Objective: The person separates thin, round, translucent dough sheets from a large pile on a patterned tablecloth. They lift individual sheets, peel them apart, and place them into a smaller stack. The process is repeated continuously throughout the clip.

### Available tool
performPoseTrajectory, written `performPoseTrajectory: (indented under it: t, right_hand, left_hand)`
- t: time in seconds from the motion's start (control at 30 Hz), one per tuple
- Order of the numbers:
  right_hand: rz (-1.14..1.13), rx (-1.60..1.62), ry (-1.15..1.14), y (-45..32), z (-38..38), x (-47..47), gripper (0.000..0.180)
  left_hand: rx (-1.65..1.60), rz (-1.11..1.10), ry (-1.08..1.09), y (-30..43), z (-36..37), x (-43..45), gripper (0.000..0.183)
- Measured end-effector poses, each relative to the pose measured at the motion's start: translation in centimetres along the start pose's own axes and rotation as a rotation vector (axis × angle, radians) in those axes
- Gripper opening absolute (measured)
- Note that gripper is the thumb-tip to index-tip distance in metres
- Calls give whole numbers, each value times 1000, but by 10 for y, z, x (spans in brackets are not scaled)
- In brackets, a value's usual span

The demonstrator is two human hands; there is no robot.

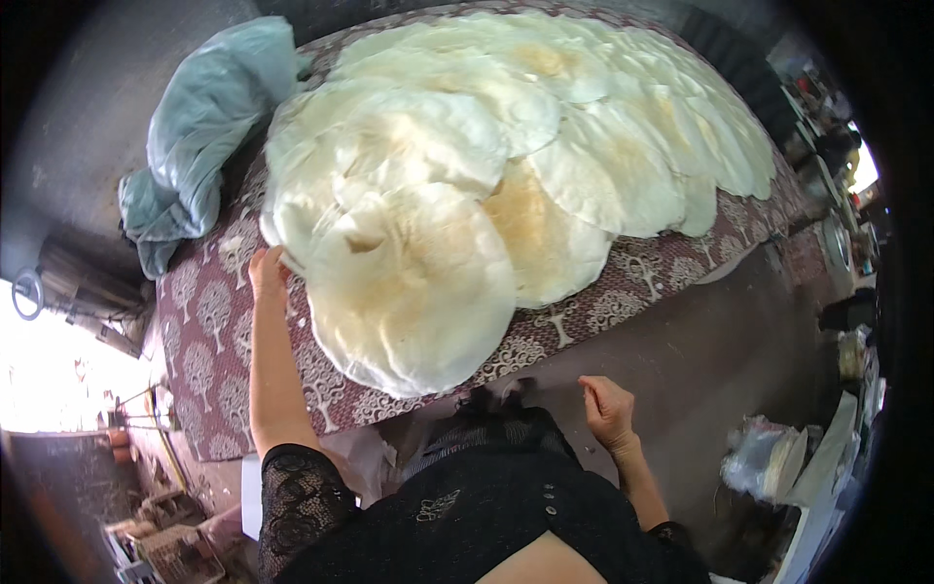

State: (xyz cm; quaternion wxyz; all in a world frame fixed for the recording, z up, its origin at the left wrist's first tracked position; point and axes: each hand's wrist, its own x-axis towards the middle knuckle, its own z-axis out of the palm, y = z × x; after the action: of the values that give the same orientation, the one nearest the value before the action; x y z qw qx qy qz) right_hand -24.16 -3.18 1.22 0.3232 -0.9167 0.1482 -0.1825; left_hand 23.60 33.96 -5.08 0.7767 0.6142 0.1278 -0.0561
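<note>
Large round thin flatbreads point(416, 292) lie overlapped in a broad spread over a patterned cloth point(211, 314). They are pale, with light-brown patches. The nearest one has a fold and a small dark hollow near its upper left. At the left edge of the spread, my left hand point(269, 276) is up against a flatbread's rim. Its fingertips are partly hidden, so I cannot tell whether they pinch the bread. My right hand point(610, 410) hangs in front of the cloth's near edge, apart from the breads. Its fingers are curled in, with nothing visible in them.
A bundled pale blue-green plastic sheet or bag point(219, 109) rests at the cloth's far left. Lower right, a clear plastic bag point(762, 456) sits beside a pale board point(828, 452). A crate point(179, 551) stands on the floor at lower left.
</note>
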Motion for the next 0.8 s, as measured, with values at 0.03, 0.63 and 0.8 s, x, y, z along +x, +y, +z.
performPoseTrajectory:
  t: [0.03,0.63,0.8]
  right_hand:
    - [19,-5,27,3,-2,-4,15]
    - [-494,-33,-72,-30,48,73,29]
    - [-572,-142,-233,-54,110,112,35]
  left_hand:
    - [-30,-72,-106,5,-4,5,23]
    - [74,126,-52,74,46,11,26]
    - [145,179,16,101,23,11,28]
